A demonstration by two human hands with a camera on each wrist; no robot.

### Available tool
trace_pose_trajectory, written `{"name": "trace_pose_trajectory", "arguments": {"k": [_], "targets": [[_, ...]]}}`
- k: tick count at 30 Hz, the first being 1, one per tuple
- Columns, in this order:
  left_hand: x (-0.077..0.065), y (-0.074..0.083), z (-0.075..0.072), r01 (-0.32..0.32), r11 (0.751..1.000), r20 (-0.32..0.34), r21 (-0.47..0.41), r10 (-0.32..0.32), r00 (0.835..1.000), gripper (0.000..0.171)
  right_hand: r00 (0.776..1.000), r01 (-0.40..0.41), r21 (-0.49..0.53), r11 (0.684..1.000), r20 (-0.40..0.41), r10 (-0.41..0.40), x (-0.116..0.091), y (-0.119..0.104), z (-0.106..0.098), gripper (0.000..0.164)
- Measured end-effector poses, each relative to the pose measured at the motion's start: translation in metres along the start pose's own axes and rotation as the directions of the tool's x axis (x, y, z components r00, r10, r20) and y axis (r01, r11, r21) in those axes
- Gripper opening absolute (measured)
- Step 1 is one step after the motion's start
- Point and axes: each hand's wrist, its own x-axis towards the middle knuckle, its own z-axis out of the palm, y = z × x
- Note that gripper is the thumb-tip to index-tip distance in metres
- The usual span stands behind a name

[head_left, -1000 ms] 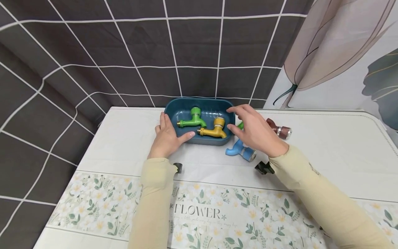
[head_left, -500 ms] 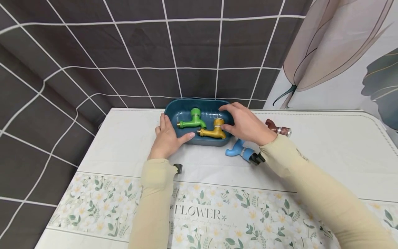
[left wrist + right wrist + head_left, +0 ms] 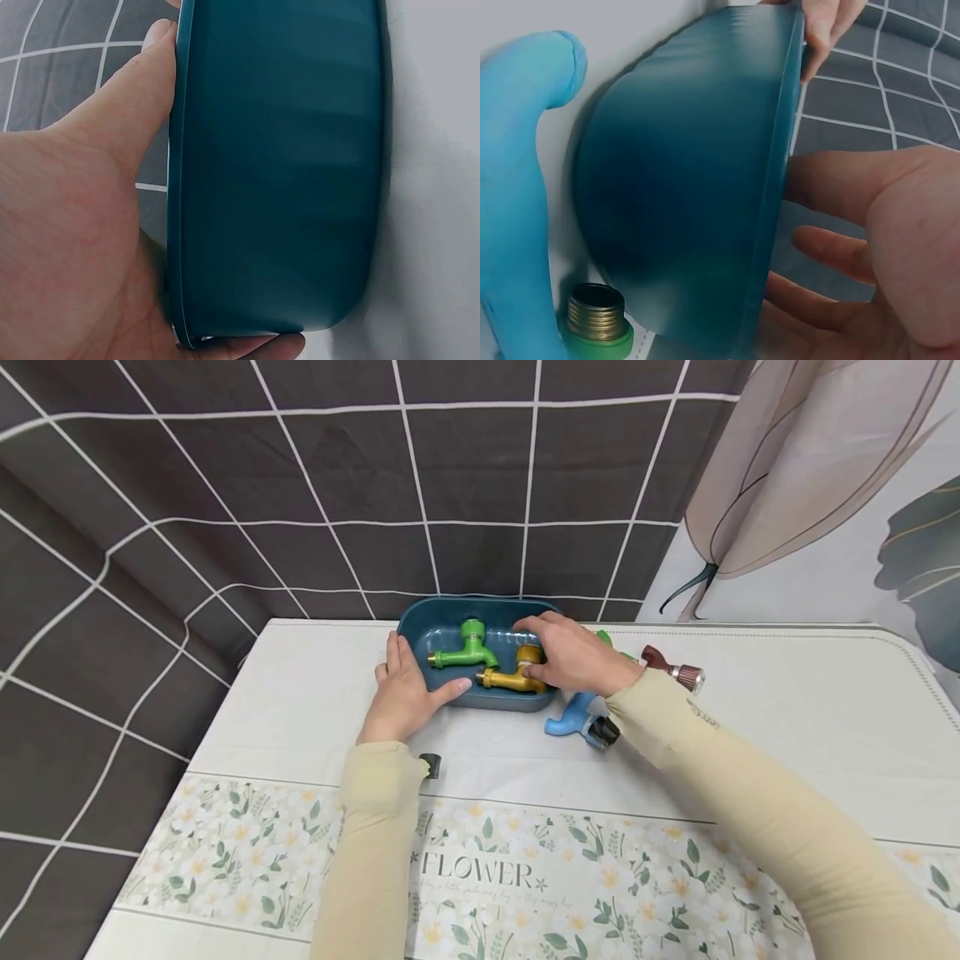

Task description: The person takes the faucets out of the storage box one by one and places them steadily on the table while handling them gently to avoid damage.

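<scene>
A dark teal plastic basin (image 3: 495, 702) stands against the wall. Inside lie a green faucet (image 3: 468, 648) and a yellow faucet (image 3: 501, 680). My left hand (image 3: 401, 693) holds the basin's left end, fingers along the outer side and thumb over the front rim; the left wrist view shows its fingers round the basin wall (image 3: 277, 165). Over the right rim reaches my right hand (image 3: 573, 653), its thumb at the yellow faucet's body and its forefinger beyond the ribbed knob, with space between them. In the right wrist view, the basin wall (image 3: 682, 172) hides those fingertips.
Right of the basin, a blue faucet (image 3: 573, 717), a second green faucet (image 3: 604, 637) partly behind my right hand, and a brown faucet (image 3: 671, 668) lie on the white tablecloth (image 3: 787, 735). A dark checked curtain (image 3: 480, 485) rises right behind the basin.
My right hand has moved left, from the basin's right rim to inside it, around the yellow faucet. The left hand, the basin and the faucets have stayed in place.
</scene>
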Motion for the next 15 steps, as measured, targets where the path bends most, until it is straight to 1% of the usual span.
{"name": "trace_pose_trajectory", "arguments": {"k": [8,12,15], "targets": [[0.001,0.000,0.001,-0.002,1.000,0.001,0.006,0.002,1.000,0.123,0.995,-0.002,-0.077,0.997,0.097,0.009,0.010,0.001,0.001,0.061],[0.001,-0.001,0.001,-0.001,1.000,0.002,0.011,0.001,1.000,0.122,0.991,0.017,-0.081,0.997,0.133,-0.006,0.014,0.000,0.004,0.064],[0.001,-0.001,0.001,-0.003,1.000,0.000,0.012,0.003,1.000,0.122,0.989,0.034,-0.084,0.996,0.145,-0.022,0.016,0.000,0.008,0.065]]}}
